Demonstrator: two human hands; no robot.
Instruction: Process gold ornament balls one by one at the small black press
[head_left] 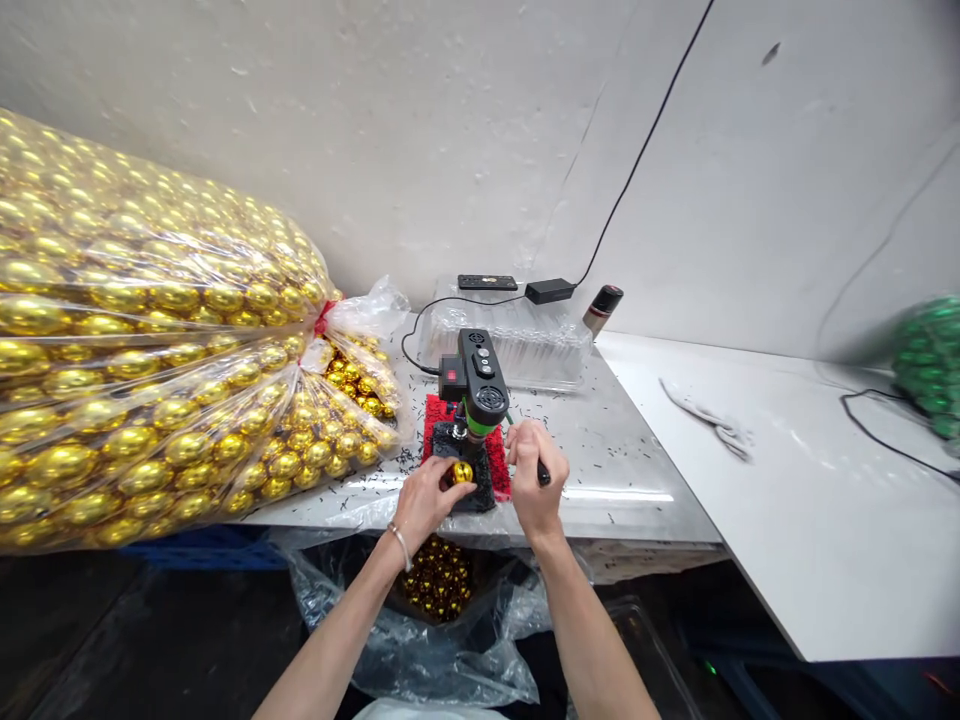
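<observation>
Between the thumb and fingers of my left hand point(429, 497) is a shiny gold ball point(461, 473). It sits at the base of a small black press machine point(484, 375) with a green ring, under its head. My right hand point(537, 468) is wrapped round the black-ended lever handle point(543, 474) on the machine's right side. Beneath the machine lies a red mat point(499, 465). Just below the table edge, a clear plastic bag point(337, 600) hangs open with many gold balls point(437, 580) inside.
A huge clear sack of gold balls point(150, 370), tied with red, fills the left. Behind the machine are a clear tray of sticks point(517, 345), a power adapter point(550, 291) and a spray can point(602, 308). Scissors point(705, 415) and green balls point(930, 360) are at the right.
</observation>
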